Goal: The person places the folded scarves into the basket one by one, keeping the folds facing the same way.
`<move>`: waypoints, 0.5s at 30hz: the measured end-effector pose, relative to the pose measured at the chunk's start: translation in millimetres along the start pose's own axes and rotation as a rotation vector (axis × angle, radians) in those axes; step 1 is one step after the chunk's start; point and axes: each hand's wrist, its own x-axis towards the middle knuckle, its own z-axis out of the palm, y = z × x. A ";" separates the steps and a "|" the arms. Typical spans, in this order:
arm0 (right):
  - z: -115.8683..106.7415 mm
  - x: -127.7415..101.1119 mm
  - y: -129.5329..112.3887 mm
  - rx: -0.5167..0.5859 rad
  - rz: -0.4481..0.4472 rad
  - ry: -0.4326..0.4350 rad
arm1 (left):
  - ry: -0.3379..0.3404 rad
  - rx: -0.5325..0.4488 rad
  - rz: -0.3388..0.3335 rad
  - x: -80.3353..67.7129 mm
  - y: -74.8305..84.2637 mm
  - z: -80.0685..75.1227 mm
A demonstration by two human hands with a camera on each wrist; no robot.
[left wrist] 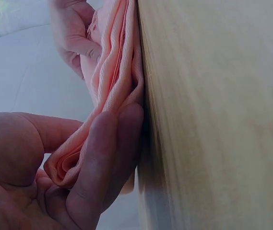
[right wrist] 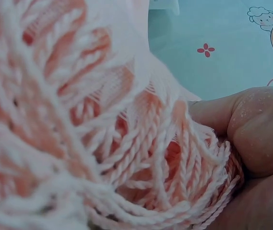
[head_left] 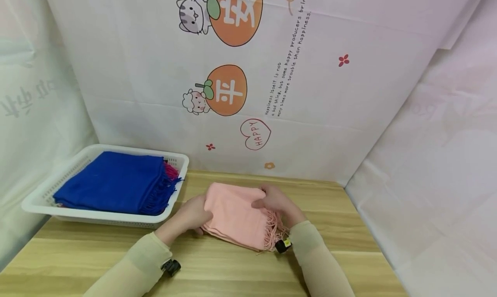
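Observation:
A folded pink scarf (head_left: 235, 215) with a twisted fringe along its right side is held between both hands over the wooden table. At its left edge my left hand (head_left: 193, 213) grips the layers, thumb on top and fingers underneath. The left wrist view shows the scarf's (left wrist: 114, 67) stacked folds pinched there, close against the tabletop. My right hand (head_left: 276, 200) holds the far right corner, its thumb over the upper face. Close up in the right wrist view, the fringe (right wrist: 141, 143) hangs beside the right hand (right wrist: 261, 134), whose fingers are partly hidden.
A white plastic basket (head_left: 105, 219) stands at the left of the table (head_left: 217, 273). It holds a folded blue scarf (head_left: 116, 180) with magenta fringe (head_left: 171, 172) showing beneath. A printed white cloth (head_left: 310, 150) hangs behind the table, with more white sheeting at both sides.

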 end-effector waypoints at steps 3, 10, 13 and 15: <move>0.7 -0.4 0.2 -0.003 0.003 -0.003 | -0.002 0.005 0.006 -0.9 0.2 -0.5; 0.8 0.0 0.8 -0.029 -0.021 0.001 | -0.010 0.006 0.000 -0.1 -0.4 -0.1; 0.9 0.4 1.8 -0.040 -0.027 -0.001 | -0.013 0.002 -0.002 0.1 -0.5 -0.1; 1.1 0.8 2.3 -0.045 -0.031 -0.001 | -0.012 0.004 0.002 0.0 -0.5 -0.4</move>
